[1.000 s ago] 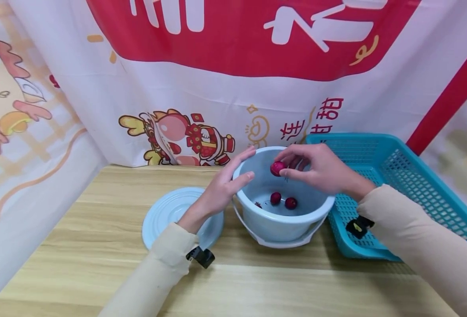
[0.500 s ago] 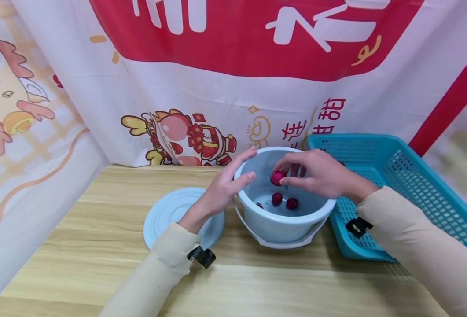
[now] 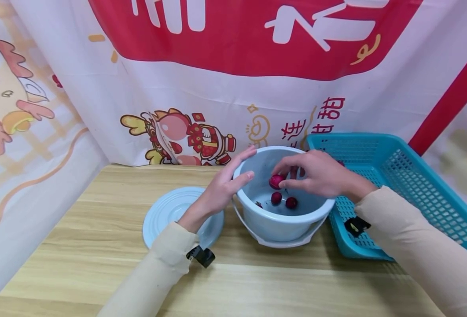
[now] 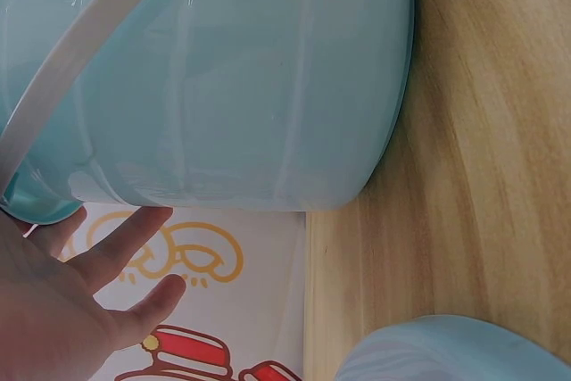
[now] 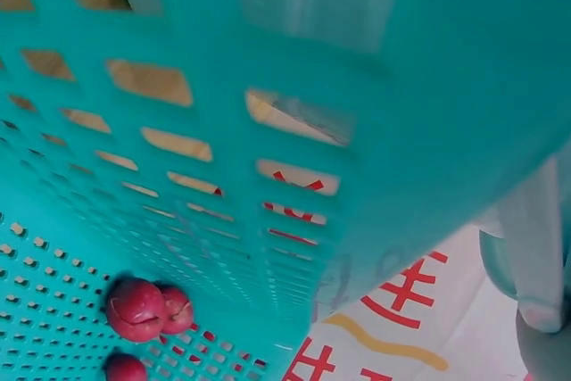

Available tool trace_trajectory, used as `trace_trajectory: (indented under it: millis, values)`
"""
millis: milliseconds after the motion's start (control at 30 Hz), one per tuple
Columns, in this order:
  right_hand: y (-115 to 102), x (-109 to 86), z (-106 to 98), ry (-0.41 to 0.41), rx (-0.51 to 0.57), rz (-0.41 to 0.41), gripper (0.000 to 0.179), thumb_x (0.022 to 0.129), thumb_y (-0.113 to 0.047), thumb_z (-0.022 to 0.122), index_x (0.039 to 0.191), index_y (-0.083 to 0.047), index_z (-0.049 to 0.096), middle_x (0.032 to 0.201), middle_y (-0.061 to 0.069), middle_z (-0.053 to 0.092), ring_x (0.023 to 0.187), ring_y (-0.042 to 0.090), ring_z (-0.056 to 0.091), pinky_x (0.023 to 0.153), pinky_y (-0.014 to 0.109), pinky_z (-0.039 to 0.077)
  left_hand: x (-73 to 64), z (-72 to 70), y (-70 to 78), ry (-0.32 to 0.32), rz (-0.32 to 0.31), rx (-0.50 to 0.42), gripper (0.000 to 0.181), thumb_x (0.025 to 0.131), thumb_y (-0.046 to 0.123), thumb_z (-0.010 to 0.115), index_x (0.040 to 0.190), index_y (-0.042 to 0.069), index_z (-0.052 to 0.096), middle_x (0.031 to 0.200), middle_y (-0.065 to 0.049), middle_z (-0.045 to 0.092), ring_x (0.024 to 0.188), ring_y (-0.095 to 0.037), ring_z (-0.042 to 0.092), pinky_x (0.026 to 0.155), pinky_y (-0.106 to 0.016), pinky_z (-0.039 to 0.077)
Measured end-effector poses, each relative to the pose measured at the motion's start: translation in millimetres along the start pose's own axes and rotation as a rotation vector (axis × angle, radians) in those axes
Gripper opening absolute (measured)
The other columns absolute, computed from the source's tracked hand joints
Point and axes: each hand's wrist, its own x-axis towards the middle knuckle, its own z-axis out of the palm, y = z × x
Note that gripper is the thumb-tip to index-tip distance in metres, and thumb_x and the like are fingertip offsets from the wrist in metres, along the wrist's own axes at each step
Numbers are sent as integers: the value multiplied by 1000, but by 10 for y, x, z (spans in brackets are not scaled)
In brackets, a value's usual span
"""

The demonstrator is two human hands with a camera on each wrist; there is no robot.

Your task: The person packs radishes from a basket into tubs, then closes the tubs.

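Observation:
In the head view a pale blue bucket (image 3: pixel 284 229) stands upright on the table. My left hand (image 3: pixel 221 187) rests on its left rim with fingers spread; the left wrist view shows straight fingers (image 4: pixel 125 243) beside the bucket wall. My right hand (image 3: pixel 316 174) reaches over the right rim and pinches a dark red plum (image 3: pixel 276 181) between thumb and fingertips, inside the bucket. Below it, on the bucket floor, lie two more plums: one on the left (image 3: pixel 276 198), another on the right (image 3: pixel 291 203). The right wrist view does not show my right fingers.
A teal mesh basket (image 3: pixel 439 189) stands right of the bucket; several plums (image 5: pixel 136 310) lie in it. The bucket's round lid (image 3: pixel 158 220) is flat on the wooden table (image 3: pixel 98 246), left of the bucket. A white handle (image 3: pixel 284 243) hangs down the bucket's front. Printed cloth hangs behind.
My right hand has lowered the plum deeper into the bucket, toward the two plums on its floor. My left hand stays at the rim.

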Motion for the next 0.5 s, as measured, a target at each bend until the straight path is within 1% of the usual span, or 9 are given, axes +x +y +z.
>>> trace_trajectory:
  millis: [233,500]
  values:
    - [12,-7,8,-4,-4,-18,37,91,-34,84,126,-27,76,120,-5,79,104,16,71,86,43,61,-5,4,4,5,7,1,60,108,33,49,166,24,36,178,9,23,166,-18,21,132,-59,26]
    - [42,-13,10,-5,29,-21,33,93,-31,82,125,-24,76,120,-1,80,108,21,74,91,50,63,5,12,-7,4,5,1,60,108,33,50,166,25,36,178,10,23,165,-19,22,130,-59,29]
